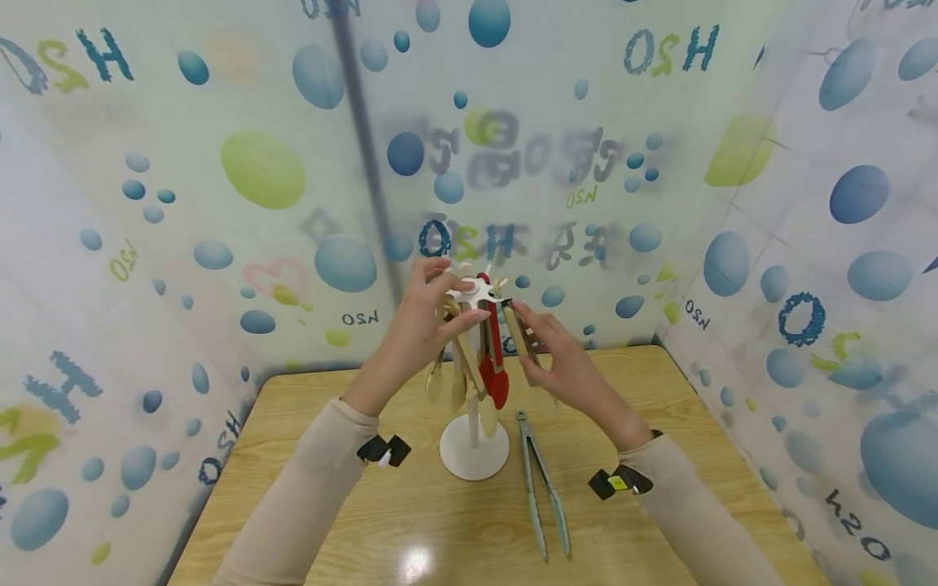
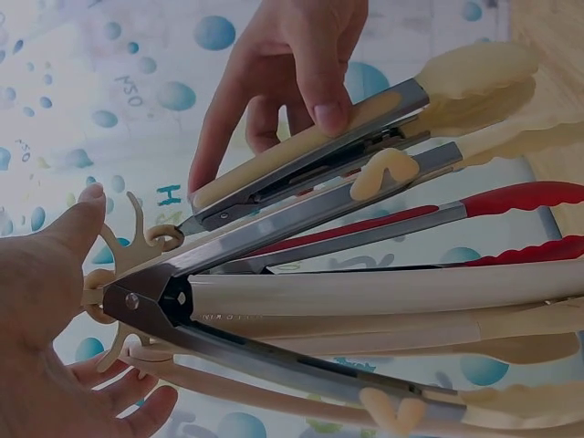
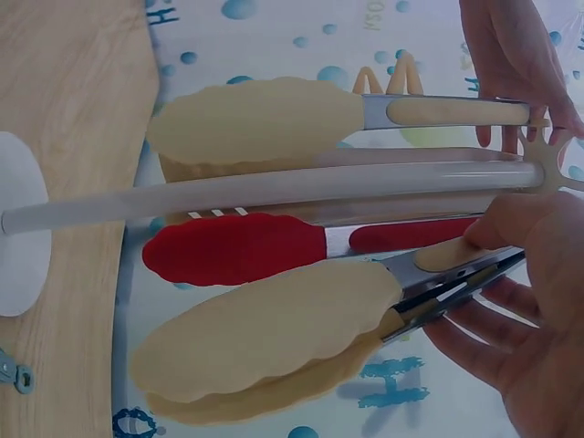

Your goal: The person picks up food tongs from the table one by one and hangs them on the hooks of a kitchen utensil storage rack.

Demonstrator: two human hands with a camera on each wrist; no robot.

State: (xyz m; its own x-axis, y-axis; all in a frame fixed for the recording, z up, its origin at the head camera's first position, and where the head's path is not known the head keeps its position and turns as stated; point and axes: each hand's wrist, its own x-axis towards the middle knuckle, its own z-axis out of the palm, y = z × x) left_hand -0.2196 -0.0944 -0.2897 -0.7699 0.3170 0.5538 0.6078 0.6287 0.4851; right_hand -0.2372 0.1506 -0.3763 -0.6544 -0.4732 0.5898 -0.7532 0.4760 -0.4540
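Observation:
A white utensil stand carries several tongs and utensils around its pole. My left hand holds the top of the stand, a finger lying over its hub and the thumb at its side. On the right, my right hand grips beige-tipped tongs by the handle, thumb on one side and fingers on the other. Their upper end is close to a hook in the left wrist view. Beside them hang red-tipped tongs. More beige-tipped tongs hang near my left hand.
Grey tongs with pale teal tips lie spread on the wooden table, right of the stand's round base. A printed curtain surrounds the table at the back and sides.

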